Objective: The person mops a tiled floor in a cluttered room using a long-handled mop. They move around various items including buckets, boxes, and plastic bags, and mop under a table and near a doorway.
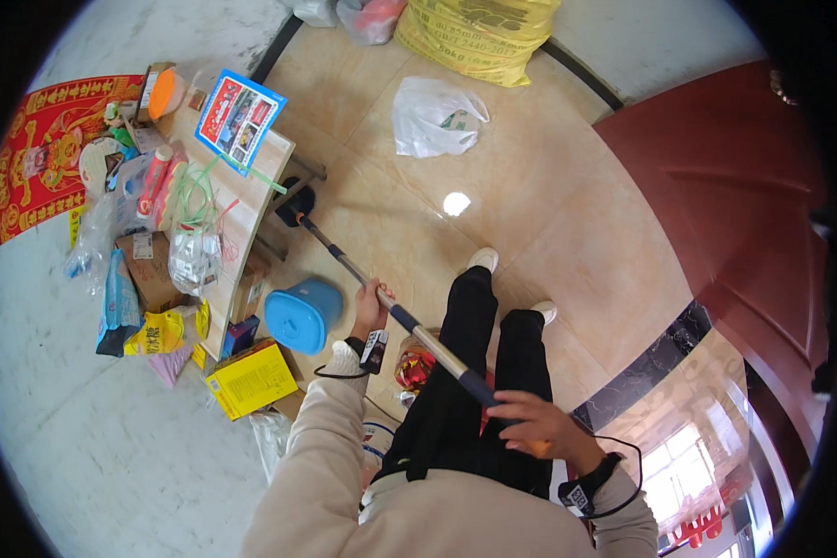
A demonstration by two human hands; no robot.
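Note:
A long mop pole (432, 345) with dark grips runs diagonally from my body to the table. My left hand (372, 307) is wrapped around the middle of this pole. Near its upper end, my right hand (540, 423) grips the dark handle, with an orange end showing beneath the fingers. The dark mop head (297, 202) lies on the tiled floor (397, 202) beside the table legs, partly hidden under the table edge. Black bands with printed tags sit on both wrists.
A cluttered wooden table (268, 157) stands at left, holding bags and boxes. Below its edge are a blue lidded bucket (303, 314) and a yellow box (252, 380). A white plastic bag (436, 118) and a yellow sack (481, 38) lie ahead. The dark red door (739, 202) is at right.

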